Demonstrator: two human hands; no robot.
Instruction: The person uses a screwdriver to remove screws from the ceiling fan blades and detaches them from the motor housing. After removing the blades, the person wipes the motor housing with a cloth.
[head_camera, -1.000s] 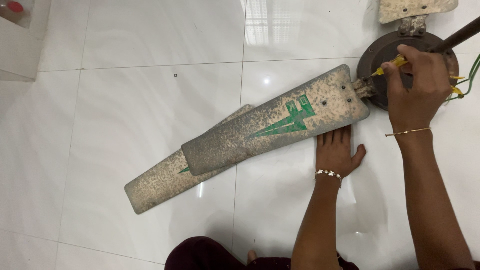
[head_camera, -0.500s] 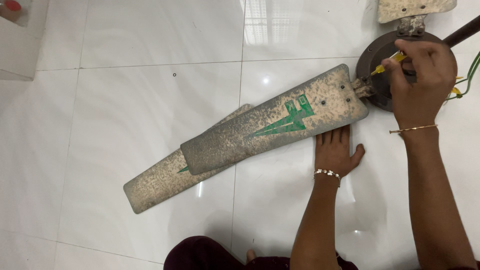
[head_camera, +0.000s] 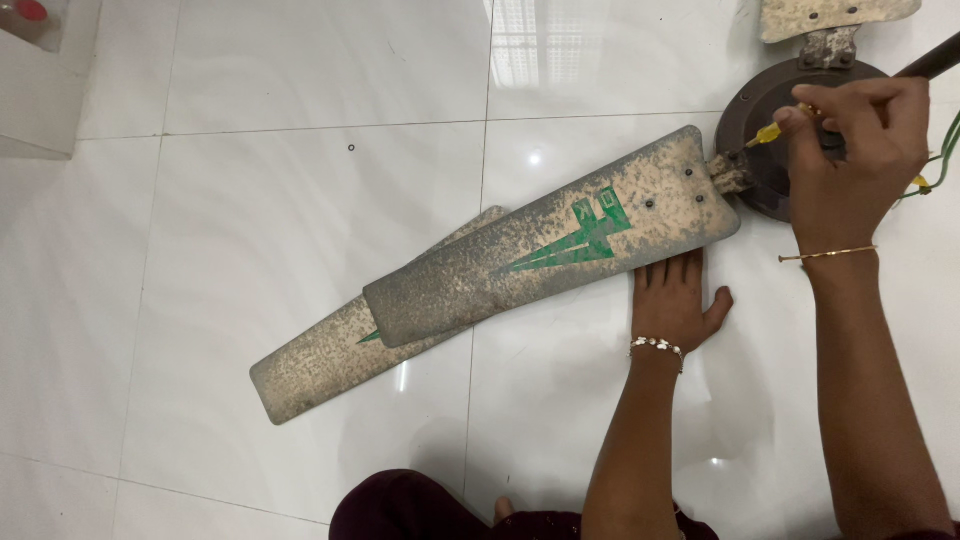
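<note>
A: What is the right hand (head_camera: 850, 165) doing?

B: Its fingers are closed around a screwdriver (head_camera: 772, 131) with a yellow handle. The tip points left and down, toward the rusty bracket (head_camera: 728, 172) where the blade (head_camera: 555, 238) joins the motor (head_camera: 765, 130).

A: Does the tip touch the bracket?

B: It reaches it or ends just beside it; I cannot tell which, the spot is too small.

A: And the left hand (head_camera: 675, 300)?

B: Flat on the floor (head_camera: 250, 200), palm down, holding nothing. The fingers are spread and their tips slip just under the blade's lower edge, near its wide end. There is a beaded bracelet at that wrist and a thin bangle at the right one.

A: Where does the blade lie?

B: On the white tiles, slanting from the motor at upper right down toward the left. It is dusty grey-brown with a green mark, and three small holes or screws show near the bracket.

A: Anything under it?

B: A second blade (head_camera: 330, 365), loose, pokes out beneath its narrow end and runs on to the lower left. A third blade (head_camera: 835, 15) sticks up from the motor at the top edge.

A: Anything else around?

B: Green and yellow wires (head_camera: 935, 160) right of the motor, a dark rod (head_camera: 930, 60) rising from it, and a white box (head_camera: 40, 100) in the top left corner.
</note>
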